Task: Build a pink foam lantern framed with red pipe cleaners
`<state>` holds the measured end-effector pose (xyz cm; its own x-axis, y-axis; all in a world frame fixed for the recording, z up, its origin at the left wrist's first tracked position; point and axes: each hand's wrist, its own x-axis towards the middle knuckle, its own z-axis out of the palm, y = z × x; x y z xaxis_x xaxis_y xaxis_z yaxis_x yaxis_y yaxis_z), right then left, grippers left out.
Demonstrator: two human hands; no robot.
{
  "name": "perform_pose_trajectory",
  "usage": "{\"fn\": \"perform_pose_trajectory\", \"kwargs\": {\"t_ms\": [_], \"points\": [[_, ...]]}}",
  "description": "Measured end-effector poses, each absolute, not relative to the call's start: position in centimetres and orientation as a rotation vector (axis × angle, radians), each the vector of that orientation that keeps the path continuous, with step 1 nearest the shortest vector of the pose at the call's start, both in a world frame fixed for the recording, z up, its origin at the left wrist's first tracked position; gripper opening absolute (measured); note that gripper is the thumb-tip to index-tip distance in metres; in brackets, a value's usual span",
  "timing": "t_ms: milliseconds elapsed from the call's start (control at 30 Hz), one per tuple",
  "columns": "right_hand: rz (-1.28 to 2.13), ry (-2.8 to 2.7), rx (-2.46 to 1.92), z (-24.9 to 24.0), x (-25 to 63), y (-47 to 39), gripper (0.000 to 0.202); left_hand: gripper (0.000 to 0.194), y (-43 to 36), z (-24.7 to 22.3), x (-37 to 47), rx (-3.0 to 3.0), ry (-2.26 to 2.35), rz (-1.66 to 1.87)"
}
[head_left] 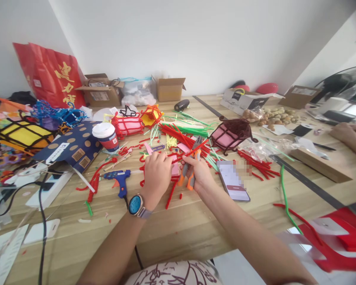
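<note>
My right hand (202,174) is closed around pliers (192,168) with orange and grey handles, their jaws pointing up and away from me. A red pipe cleaner (199,146) runs slantwise past the pliers toward my left hand (158,174). The left fingers are bent and pressed together on its near end; the fingertips are partly hidden. Under and beside the left hand lie a pink panel (175,168) and red pipe-cleaner pieces. A blue glue gun (121,182) rests left of my watch wrist. Just right of the right hand lies a phone (233,182).
Beyond my hands are loose red pipe cleaners (180,136), green ones (184,126), and a dark brown lantern frame (233,134). A lidded paper cup (106,137) stands at left, near a power strip (52,190). Another person's hand (350,132) rests at far right.
</note>
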<state>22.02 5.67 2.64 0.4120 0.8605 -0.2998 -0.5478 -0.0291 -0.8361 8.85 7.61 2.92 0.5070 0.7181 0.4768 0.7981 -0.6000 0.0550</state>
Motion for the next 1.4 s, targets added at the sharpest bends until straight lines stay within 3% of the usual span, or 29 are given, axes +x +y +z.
{"fn": "perform_pose_trajectory", "kwargs": {"t_ms": [333,633,800,1400], "points": [[1.33,-0.41,-1.322,3.3,25.0,2.3,0.02,0.019,10.4,3.5,9.0,-2.558,-1.451,-0.815],[1.321,-1.117,-1.759,4.7,27.9,-0.7,0.012,0.024,11.1,4.5,9.2,-2.485,-1.523,-0.73],[1.317,-1.227,-1.94,7.1,26.6,1.6,0.02,0.024,10.7,4.6,9.4,-2.482,-1.473,-0.653],[1.315,-1.203,-1.844,5.5,25.6,4.9,0.02,0.024,10.7,3.1,10.7,-2.594,-1.306,-0.681]]}}
